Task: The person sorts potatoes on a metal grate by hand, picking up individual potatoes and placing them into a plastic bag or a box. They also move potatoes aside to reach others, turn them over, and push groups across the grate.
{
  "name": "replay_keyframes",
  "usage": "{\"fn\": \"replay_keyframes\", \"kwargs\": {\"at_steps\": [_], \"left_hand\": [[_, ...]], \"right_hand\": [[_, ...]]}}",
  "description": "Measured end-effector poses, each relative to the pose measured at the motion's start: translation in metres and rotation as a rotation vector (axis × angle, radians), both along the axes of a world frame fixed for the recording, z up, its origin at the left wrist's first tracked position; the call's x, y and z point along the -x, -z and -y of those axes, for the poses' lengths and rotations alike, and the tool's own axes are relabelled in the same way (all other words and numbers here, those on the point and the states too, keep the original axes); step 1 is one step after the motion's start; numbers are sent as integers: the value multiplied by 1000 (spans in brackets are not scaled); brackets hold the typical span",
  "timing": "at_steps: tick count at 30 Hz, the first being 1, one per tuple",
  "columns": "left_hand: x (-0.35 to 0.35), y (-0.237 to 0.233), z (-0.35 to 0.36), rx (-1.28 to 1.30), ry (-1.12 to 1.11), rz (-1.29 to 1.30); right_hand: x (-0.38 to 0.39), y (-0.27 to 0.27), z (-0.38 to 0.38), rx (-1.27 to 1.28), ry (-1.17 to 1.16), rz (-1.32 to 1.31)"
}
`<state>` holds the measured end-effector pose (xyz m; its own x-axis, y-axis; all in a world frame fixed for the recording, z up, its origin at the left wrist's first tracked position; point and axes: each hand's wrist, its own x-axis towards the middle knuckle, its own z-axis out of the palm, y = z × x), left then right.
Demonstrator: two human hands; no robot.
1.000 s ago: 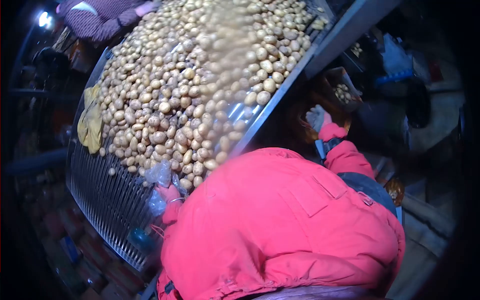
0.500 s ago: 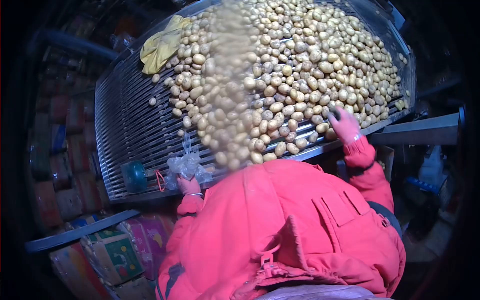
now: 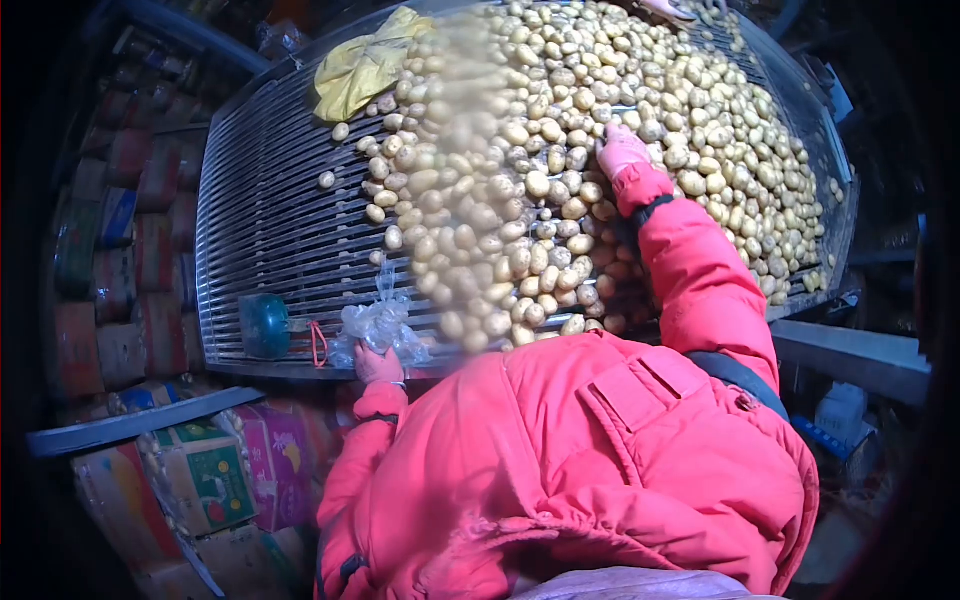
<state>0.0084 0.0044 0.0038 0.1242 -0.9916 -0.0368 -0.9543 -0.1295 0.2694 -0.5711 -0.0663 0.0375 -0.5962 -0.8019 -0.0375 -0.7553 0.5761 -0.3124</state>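
Observation:
Many potatoes (image 3: 730,165) are heaped across a slatted metal rack (image 3: 270,210). My right hand (image 3: 622,152), at the end of an outstretched red sleeve, reaches into the middle of the heap. Its fingers are stretched out against the potatoes, and I see nothing held in them. At the front edge of the rack, my left hand (image 3: 378,366) is closed at the near side of a crumpled clear plastic bag (image 3: 382,322). Just left of the bag are a red loop (image 3: 318,343) and a dark green, cup-like container (image 3: 264,326). A blurred streak hides some potatoes left of centre.
A yellow cloth (image 3: 365,65) lies at the rack's far left. Stacked cartons (image 3: 215,480) stand below and left of the rack. A metal beam (image 3: 850,358) juts out at the right. At the top edge shows a pinkish shape (image 3: 668,9), possibly another person's hand.
My right hand has moved from the rack's front right edge forward and left into the heap; the dark thing at its fingers no longer shows. My left hand stays by the bag. The view has shifted.

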Motion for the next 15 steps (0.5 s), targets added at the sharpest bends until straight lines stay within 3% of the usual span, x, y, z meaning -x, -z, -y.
{"fn": "replay_keyframes", "kwargs": {"at_steps": [1, 6, 8, 10, 12, 14, 15], "left_hand": [[-1, 1, 0, -4, -14, 2], [-5, 4, 1, -14, 15, -19], [-6, 2, 0, -40, 6, -18], [-8, 1, -1, -67, -4, -18], [-8, 2, 0, -43, 19, -7], [-9, 3, 0, -49, 8, -14], [-9, 4, 1, -53, 5, -23]], "right_hand": [[-16, -14, 1, 26, -99, -91], [-56, -4, 18, 12, -389, 35], [-55, 28, 25, 125, -402, -48], [-58, 11, 30, -70, -322, 49], [-56, -1, 29, -63, -371, 55], [-52, -8, 27, -194, -496, 292], [-55, 0, 19, -116, -522, 262]]}}
